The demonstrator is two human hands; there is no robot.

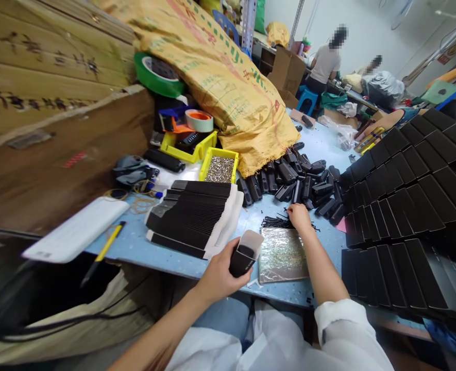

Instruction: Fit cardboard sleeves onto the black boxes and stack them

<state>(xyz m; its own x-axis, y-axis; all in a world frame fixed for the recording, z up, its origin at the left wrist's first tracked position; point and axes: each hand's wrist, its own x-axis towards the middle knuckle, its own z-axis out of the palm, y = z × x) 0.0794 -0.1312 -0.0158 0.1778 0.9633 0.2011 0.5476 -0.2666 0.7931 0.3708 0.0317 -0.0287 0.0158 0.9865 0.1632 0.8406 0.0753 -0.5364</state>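
Observation:
My left hand [222,273] grips a small black cardboard box [243,257] near the table's front edge. The box is tilted, and its pale-lined end flap stands open. My right hand [300,217] reaches over a heap of thin black strips [276,222], its fingertips pinched on a dark strip. Under my right forearm lies a flat silvery wrapped pad [282,255]. Just beyond that hand are several black handheld devices [287,172] in a loose pile. To the left of the box, a row of flattened black cartons [195,214] leans together, white flaps facing right.
Stacked black boxes [398,206] rise on the right. Behind the cartons are a yellow bin [219,166] of small metal parts, tape rolls [158,74] and a yellow woven sack [228,77]. A yellow-black cutter [104,252] lies at the left edge. Two people work far back.

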